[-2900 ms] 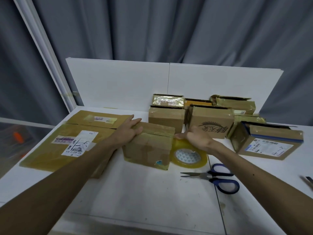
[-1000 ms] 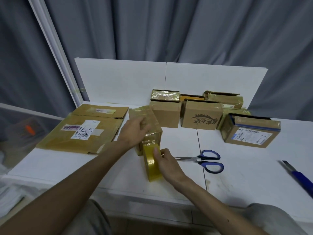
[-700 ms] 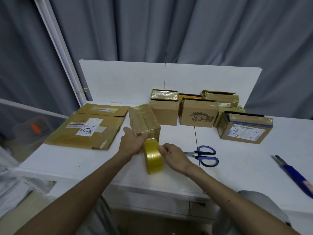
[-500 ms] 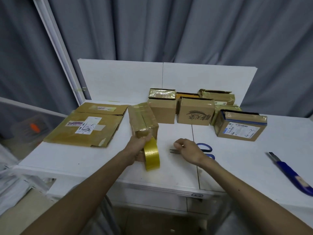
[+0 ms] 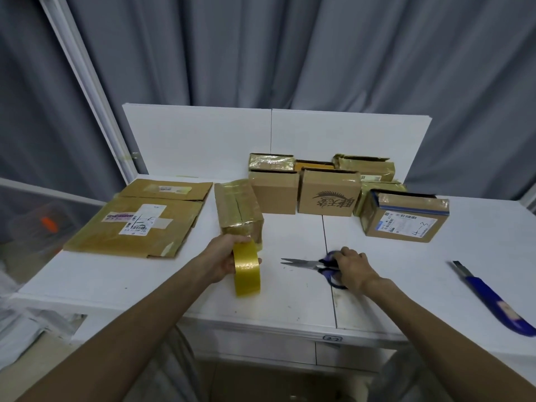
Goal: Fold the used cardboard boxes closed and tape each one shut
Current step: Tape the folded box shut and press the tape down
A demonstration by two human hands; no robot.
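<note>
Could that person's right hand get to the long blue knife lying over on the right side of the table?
Probably yes. Only bare white tabletop lies between the right hand and the blue-handled utility knife, though that hand grips the blue-handled scissors.

Bare left hand [image 5: 223, 258], right hand [image 5: 352, 265], forearms [image 5: 139, 320]; grey trousers [image 5: 406, 372].
</note>
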